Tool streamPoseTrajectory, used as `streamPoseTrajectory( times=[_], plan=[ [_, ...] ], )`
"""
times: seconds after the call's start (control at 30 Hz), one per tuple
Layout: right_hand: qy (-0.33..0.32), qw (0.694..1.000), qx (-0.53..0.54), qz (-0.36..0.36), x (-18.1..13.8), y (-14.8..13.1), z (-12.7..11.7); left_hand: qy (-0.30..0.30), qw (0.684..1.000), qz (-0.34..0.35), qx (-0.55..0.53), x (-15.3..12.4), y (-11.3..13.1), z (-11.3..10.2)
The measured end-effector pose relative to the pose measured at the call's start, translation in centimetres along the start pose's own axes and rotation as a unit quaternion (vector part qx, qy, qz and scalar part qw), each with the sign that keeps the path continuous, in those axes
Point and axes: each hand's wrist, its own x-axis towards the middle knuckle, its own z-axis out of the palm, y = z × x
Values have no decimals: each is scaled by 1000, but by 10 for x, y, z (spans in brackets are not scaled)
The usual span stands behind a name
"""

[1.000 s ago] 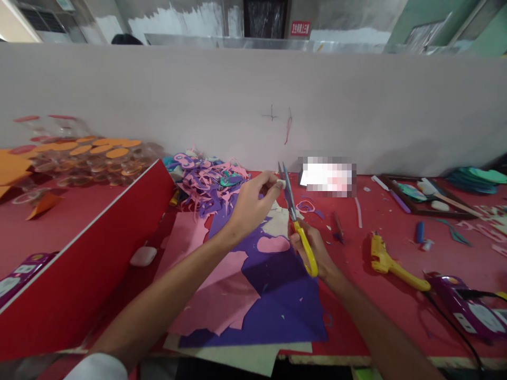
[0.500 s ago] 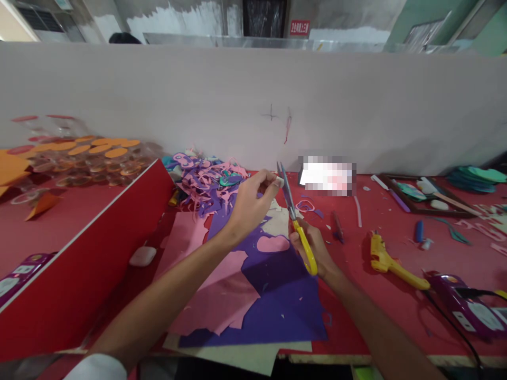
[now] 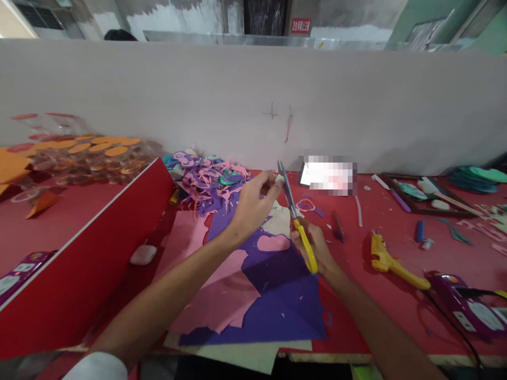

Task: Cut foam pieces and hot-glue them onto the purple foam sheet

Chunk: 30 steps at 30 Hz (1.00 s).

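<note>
My right hand (image 3: 312,245) grips the yellow handles of a pair of scissors (image 3: 295,214), whose grey blades point up and away. My left hand (image 3: 253,203) pinches a small white piece (image 3: 279,180) right against the blades. Under both hands lie a purple sheet (image 3: 283,295), a pink sheet (image 3: 209,295) and a cream sheet (image 3: 279,220). A pink cut-out shape (image 3: 273,243) rests on the purple sheet.
A heap of pink and purple offcuts (image 3: 209,182) lies behind the left hand. A yellow glue gun (image 3: 390,263) and a purple device with a cable (image 3: 467,306) lie to the right. A red board (image 3: 79,264) leans at left, orange discs (image 3: 99,148) beyond it. A grey partition (image 3: 356,105) closes the back.
Almost nothing has moved. My left hand has shifted slightly with the small white piece at the scissor blades; my right hand keeps the scissors in the same place.
</note>
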Motion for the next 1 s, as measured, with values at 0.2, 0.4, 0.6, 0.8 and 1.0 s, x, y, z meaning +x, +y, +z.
streamPoseTrajectory(
  times=[0.2, 0.4, 0.6, 0.8, 1.0],
  plan=[
    [-3, 1000, 3, 9, 0, 0, 1, 7, 1000, -1, 3, 0, 1, 0],
    [-3, 1000, 5, 7, 0, 2, 1, 10, 1000, -1, 7, 1, 2, -1],
    [1, 1000, -20, -6, -1, -1, -1, 18, 1000, 4, 17, 2, 3, -1],
    [-2, 1000, -20, -4, -1, -1, -1, 22, 1000, 2, 12, 2, 2, 0],
    [-5, 1000, -26, -6, -1, 1, -1, 30, 999, -4, 13, 2, 2, -1]
  ],
)
